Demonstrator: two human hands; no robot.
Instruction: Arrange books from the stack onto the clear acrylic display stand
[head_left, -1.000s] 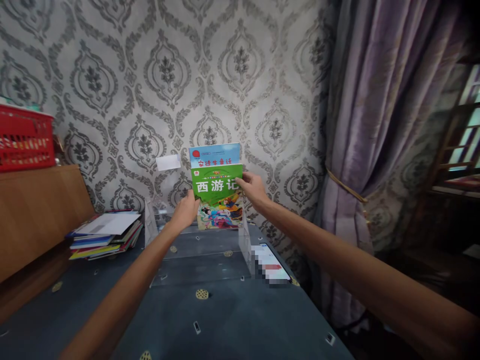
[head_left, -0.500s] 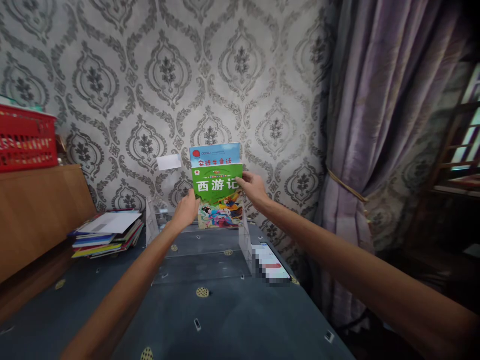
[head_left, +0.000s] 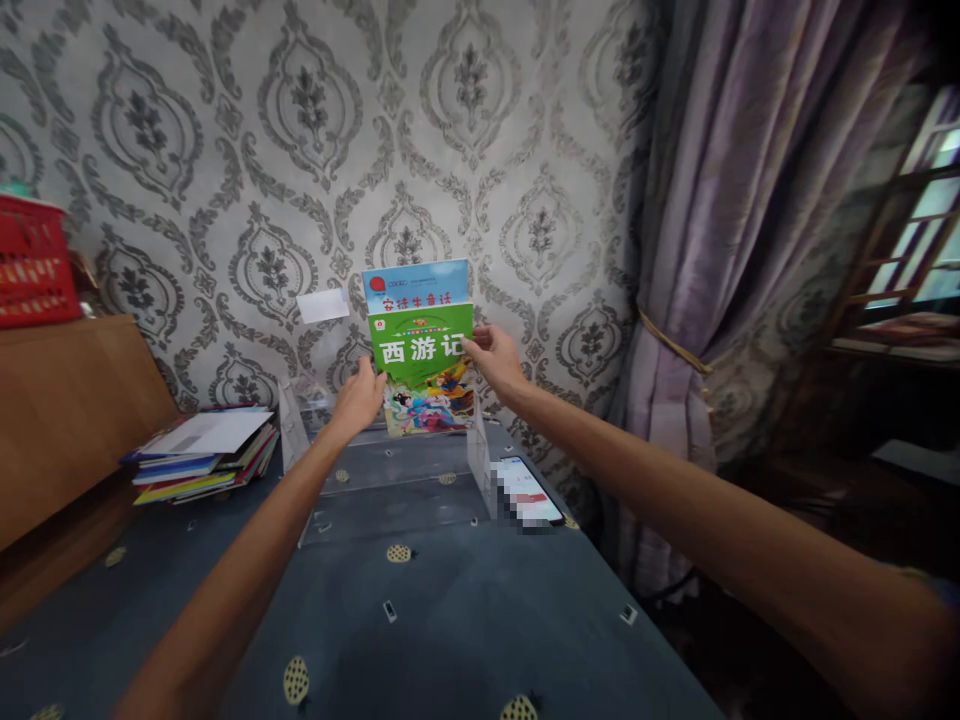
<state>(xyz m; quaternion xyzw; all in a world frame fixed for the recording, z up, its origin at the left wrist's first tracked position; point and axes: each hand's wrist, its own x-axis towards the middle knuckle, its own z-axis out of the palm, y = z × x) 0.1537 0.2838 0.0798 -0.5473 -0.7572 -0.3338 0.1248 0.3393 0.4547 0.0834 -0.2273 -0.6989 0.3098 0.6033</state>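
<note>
1. Right hand (head_left: 499, 365) is closed in a pinch on the green storybook (head_left: 420, 333); its left edge is pinched by the left hand (head_left: 360, 400).
2. The storybook is held upright before a blue book (head_left: 416, 283), at the rear of the clear stand (head_left: 481, 462) on the desk (head_left: 450, 625); contact below cannot be told.
3. Both edges are best kept level, gripped lightly.
4. "西游记" is printed on green, "安徒生童话" on blue, partly covered.

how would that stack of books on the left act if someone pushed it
The stack would probably slide apart, since its edges are uneven. The white piece on top may slip first, as it looks thin and flat.
</note>
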